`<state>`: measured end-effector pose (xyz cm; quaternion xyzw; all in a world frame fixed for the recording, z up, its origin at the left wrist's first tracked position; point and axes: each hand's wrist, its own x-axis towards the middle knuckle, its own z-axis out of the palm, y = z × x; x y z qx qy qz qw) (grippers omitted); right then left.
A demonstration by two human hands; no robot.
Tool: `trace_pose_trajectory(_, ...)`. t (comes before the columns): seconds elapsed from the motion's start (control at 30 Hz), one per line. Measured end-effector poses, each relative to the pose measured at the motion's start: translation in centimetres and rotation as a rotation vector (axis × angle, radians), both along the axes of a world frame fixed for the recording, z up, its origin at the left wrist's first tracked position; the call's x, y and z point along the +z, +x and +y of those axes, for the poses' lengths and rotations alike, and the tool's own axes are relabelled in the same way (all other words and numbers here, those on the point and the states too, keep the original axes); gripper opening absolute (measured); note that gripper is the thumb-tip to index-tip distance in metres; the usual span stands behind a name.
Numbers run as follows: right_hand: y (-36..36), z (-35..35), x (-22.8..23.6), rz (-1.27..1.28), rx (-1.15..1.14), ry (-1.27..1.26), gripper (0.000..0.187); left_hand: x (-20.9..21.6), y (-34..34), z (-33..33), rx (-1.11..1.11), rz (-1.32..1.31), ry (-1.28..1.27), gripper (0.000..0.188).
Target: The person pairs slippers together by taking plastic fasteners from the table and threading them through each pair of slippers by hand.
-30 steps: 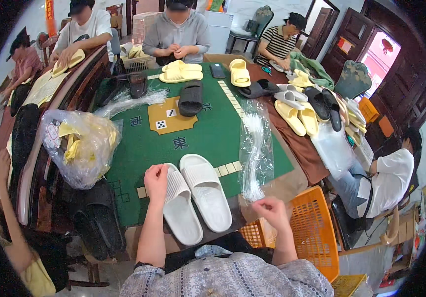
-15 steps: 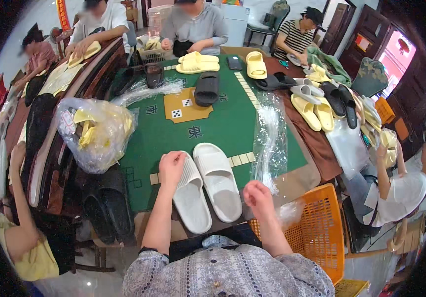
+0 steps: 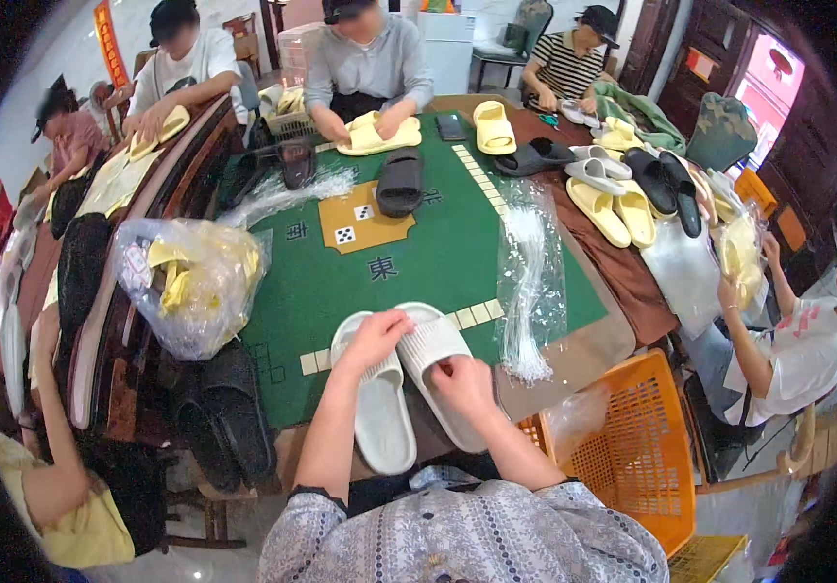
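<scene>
A pair of pale grey-white slide slippers lies side by side at the near table edge: the left slipper (image 3: 381,418) and the right slipper (image 3: 436,342), both with ribbed straps. Across the left slipper's strap reaches my left hand (image 3: 375,342), its fingers pinched at the inner side of the right slipper's strap. My right hand (image 3: 464,385) is closed at the foot opening of that same strap, its fingertips partly hidden there. Anything thin between the fingers of either hand is too small to make out.
A clear bag of thin white strands (image 3: 527,291) lies right of the slippers. At left sits a plastic bag of yellow pieces (image 3: 195,287), with black slippers (image 3: 229,413) below it. An orange basket (image 3: 647,447) stands at near right. Co-workers handle slippers around the green-topped table (image 3: 311,291).
Both hands have come in onto the right slipper's strap, the right hand from beside the table edge. The view has shifted slightly. Across the table, a co-worker's hands now touch the yellow slippers.
</scene>
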<state>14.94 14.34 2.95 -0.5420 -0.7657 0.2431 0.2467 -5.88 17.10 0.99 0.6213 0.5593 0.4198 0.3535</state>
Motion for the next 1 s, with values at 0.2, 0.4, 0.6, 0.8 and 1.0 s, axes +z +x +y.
trace_pose_trajectory(0.2,-0.8,-2.2,0.1,0.233,-0.074,-0.124,0.026,0.3,0.2,-0.2,-0.179,-0.004,-0.064,0.024)
trace_pose_trajectory(0.4,-0.7,-2.0,-0.8,0.245,-0.080,-0.115,0.026,-0.2,1.0,-0.3,-0.088,0.101,0.048,0.024)
trace_pose_trajectory(0.6,-1.3,-1.9,-1.3,0.243,-0.048,-0.046,0.027,0.0,0.1,-0.3,-0.163,-0.141,-0.158,0.021)
trace_pose_trajectory(0.8,-2.0,-2.3,-1.1,0.129,-0.041,0.014,0.028,-0.5,-1.1,0.3,-0.296,-0.297,-0.232,0.021)
trace_pose_trajectory(1.0,-2.0,-2.1,-1.7,0.068,-0.055,0.012,0.029,-0.2,-0.4,0.7,-0.205,-0.333,-0.330,0.022)
